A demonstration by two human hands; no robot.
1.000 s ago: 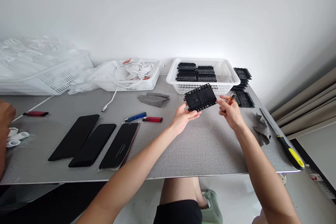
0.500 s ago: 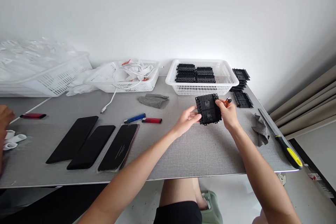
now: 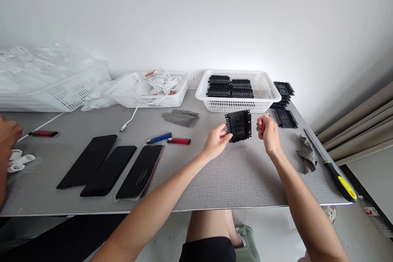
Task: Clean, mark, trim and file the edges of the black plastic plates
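My left hand (image 3: 216,141) grips a black plastic plate with toothed edges (image 3: 239,126) by its left side, held up above the table and tilted toward me. To the right of the plate, apart from it, my right hand (image 3: 268,133) is closed around an orange lighter (image 3: 264,127), mostly hidden by the fingers. Behind both hands stands a white basket (image 3: 239,105) with several similar black plates (image 3: 218,90) inside. More of these plates (image 3: 284,90) are stacked right of the basket, and a single plate (image 3: 286,118) lies in front of that stack.
A grey cloth (image 3: 307,154) and a file with a black and yellow handle (image 3: 342,182) lie at the right edge. Left are red (image 3: 179,141) and blue lighters (image 3: 159,138), phones (image 3: 139,172), a grey rag (image 3: 181,118), and a basket with cables (image 3: 162,100). A co-worker's hand (image 3: 9,131) shows far left.
My right hand has let go of the black plate and moved slightly right, its fingers now curled around the lighter. The left hand keeps the plate, which has turned a little.
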